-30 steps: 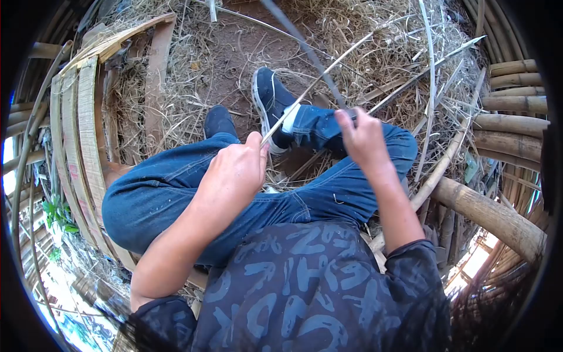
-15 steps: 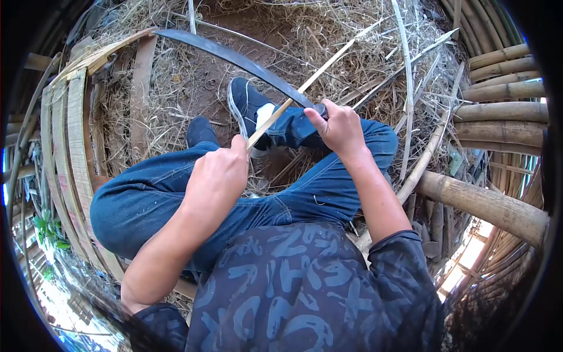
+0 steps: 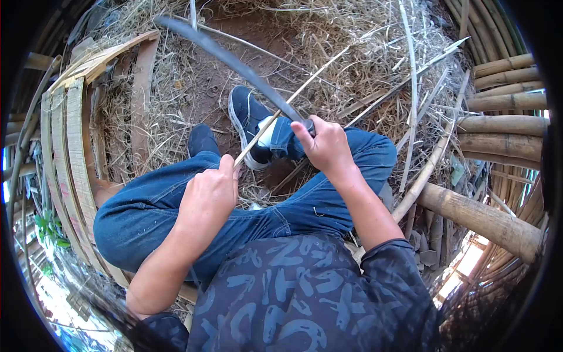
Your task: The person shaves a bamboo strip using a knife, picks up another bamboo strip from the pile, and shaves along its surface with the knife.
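My left hand (image 3: 208,190) is closed around the near end of a long, pale bamboo strip (image 3: 321,70), which slants away to the upper right over my shoe. In my right hand (image 3: 328,146) is the dark handle of a machete (image 3: 234,67), my thumb lying along its near end. The long curved blade points to the upper left and crosses the strip a little ahead of my right hand. Whether its edge touches the strip I cannot tell. Both hands are above my bent legs in blue jeans (image 3: 141,234).
Bamboo shavings (image 3: 167,126) cover the ground around my shoes (image 3: 249,117). Wooden slats (image 3: 76,141) stand on the left. Bamboo poles (image 3: 481,217) lie on the right, beside a stacked bamboo wall (image 3: 498,126). More cut strips (image 3: 412,76) lie at the upper right.
Both hands have shifted slightly left, the right one also downward with the machete's handle. The strip now shows a narrower side. The view has moved a little.
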`<state>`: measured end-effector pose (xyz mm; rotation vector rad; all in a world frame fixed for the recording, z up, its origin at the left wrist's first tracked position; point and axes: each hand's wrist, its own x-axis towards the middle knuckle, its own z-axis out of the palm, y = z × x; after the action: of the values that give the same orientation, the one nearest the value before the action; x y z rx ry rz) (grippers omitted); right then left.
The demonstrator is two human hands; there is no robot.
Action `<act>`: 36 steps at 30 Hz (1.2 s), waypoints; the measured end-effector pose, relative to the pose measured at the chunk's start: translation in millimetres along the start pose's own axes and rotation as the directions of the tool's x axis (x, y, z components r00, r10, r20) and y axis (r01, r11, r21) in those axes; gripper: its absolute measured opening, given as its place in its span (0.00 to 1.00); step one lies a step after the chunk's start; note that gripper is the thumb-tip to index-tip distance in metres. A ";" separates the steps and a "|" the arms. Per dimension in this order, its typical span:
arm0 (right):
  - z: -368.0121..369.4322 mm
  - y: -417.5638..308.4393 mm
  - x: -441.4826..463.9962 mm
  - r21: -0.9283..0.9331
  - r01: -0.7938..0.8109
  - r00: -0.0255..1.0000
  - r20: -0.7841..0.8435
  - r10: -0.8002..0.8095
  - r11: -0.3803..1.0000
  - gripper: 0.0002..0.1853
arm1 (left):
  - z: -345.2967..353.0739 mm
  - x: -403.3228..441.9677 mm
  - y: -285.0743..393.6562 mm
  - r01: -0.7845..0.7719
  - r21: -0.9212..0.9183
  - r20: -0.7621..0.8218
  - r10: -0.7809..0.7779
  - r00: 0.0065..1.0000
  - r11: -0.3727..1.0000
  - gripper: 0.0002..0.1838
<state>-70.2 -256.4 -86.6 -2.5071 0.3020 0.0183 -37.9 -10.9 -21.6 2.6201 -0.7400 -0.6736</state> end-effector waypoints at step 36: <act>-33.6 73.2 56.2 -0.361 0.038 0.999 -0.016 -0.047 0.932 0.39 | 3.5 4.5 -3.3 0.012 -0.055 0.050 -0.009 0.999 0.998 0.11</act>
<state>-33.4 -345.5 -105.7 -2.8808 0.2739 0.0284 -35.0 -11.3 -27.4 2.5669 -0.7122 -0.7539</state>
